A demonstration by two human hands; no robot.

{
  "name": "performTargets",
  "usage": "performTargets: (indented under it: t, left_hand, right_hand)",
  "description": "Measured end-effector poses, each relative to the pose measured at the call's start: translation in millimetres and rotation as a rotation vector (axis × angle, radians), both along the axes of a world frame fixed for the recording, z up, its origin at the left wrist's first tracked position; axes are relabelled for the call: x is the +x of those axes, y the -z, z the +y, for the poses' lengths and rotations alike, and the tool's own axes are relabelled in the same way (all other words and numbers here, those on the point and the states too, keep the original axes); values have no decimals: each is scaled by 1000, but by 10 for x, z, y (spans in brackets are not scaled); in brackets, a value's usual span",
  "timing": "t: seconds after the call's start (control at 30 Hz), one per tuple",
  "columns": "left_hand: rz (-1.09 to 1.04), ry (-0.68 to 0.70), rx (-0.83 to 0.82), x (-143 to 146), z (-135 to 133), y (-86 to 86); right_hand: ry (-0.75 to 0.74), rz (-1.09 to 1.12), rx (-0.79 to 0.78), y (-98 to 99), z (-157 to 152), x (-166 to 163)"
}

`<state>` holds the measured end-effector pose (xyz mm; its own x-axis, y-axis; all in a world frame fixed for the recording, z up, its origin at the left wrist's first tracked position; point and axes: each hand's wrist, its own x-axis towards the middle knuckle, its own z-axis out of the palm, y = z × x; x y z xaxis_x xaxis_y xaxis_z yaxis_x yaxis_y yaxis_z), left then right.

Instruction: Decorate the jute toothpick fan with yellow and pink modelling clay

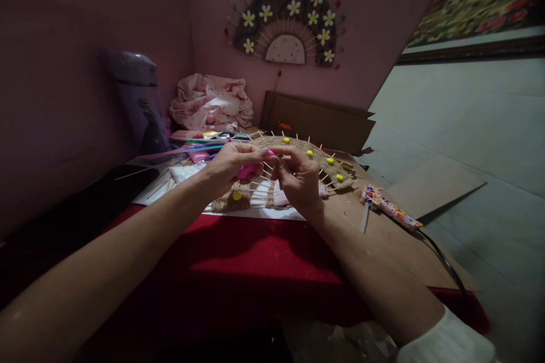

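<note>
My left hand (238, 163) is closed around a lump of bright pink modelling clay (247, 172), partly covered by its fingers. Between the fingertips of both hands shows a small pink bit (271, 153), pinched where they meet. My right hand (298, 173) is closed in a pinch on this bit. Beneath and behind the hands lies a half-round fan of twine (293, 144) with thin sticks poking out and yellow dots (309, 153) on its band. The hands hide part of its middle.
A floral-patterned glue gun (389, 208) with a black cord lies at right on a brown board. Cardboard (315, 122) leans behind the fan. Pink cloth (213, 102) and a purple cylinder (142, 102) stand back left. A finished flowered fan (293, 7) hangs on the wall.
</note>
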<state>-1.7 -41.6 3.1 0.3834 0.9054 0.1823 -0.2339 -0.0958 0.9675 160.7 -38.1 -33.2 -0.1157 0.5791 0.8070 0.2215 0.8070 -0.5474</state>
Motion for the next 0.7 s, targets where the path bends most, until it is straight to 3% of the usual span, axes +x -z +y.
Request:
performTargets:
  t: [0.7]
  left_hand:
    - [11,-2,-6,-3,21,26]
  right_hand:
    - [20,-70,8,38,34,1]
